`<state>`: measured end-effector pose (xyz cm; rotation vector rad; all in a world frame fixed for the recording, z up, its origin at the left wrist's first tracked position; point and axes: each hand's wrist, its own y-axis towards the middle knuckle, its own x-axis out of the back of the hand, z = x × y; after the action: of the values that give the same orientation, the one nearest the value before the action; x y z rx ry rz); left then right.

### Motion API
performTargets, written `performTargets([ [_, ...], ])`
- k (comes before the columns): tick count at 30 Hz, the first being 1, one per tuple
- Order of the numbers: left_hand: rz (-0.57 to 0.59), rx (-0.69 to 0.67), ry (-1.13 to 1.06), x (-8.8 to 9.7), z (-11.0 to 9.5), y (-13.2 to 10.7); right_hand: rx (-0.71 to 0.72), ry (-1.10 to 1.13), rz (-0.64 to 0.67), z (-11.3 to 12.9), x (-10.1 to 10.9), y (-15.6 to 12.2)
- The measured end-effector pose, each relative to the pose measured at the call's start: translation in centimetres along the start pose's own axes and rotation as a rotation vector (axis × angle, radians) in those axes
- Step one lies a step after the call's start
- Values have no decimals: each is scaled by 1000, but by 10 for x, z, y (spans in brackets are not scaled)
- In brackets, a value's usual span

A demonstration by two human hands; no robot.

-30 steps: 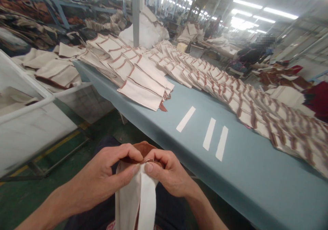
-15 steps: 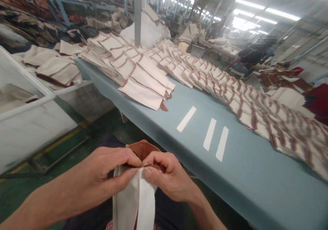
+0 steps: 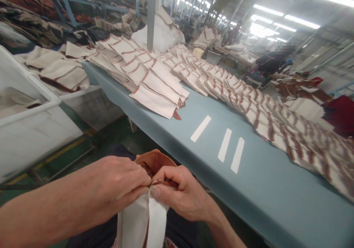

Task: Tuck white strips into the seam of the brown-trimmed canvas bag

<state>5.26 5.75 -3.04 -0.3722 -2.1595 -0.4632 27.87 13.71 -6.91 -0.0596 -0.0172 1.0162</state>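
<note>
Between my hands is a cream fabric bag (image 3: 132,218) with a brown lining (image 3: 157,160) showing at its open top. A white strip (image 3: 157,218) hangs down its front from the rim. My left hand (image 3: 121,180) is closed on the rim from the left, its fingertips bunched at the edge. From the right, my right hand (image 3: 179,191) pinches the rim, thumb pressed on the upper end of the white strip and fingers curled over the brown edge. The two hands nearly touch. Pale stitching shows on the brown edge between them.
A blue-green table (image 3: 177,130) carries several white strips (image 3: 225,145), a stack of cream pieces (image 3: 156,98) and a long overlapping row of brown-edged pieces (image 3: 249,104). White bins (image 3: 33,111) with fabric stand left. A person (image 3: 272,60) sits farther back.
My left hand has turned and its fingers have closed more tightly together at the rim. My right hand keeps its pinch almost in place. The view has shifted slightly.
</note>
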Motion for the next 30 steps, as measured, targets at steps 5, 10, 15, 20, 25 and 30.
performTargets([
  [5, 60, -233, 211, 8, -4, 5, 5, -33, 12, 4, -2, 2],
  [10, 35, -247, 300, 6, -5, 7, 32, -192, -10, 7, -3, 3],
  [15, -128, -92, 232, -11, 0, 8, 33, -272, -22, 7, -2, 3],
  [20, -149, -44, 294, -15, 3, 8, 43, -282, -35, 7, -1, 6],
  [25, -164, 14, 231, -18, 9, 4, 29, -271, -43, 5, -2, 7],
  [30, -66, 186, -118, -19, 19, -1, 16, -226, -31, -3, -6, 8],
])
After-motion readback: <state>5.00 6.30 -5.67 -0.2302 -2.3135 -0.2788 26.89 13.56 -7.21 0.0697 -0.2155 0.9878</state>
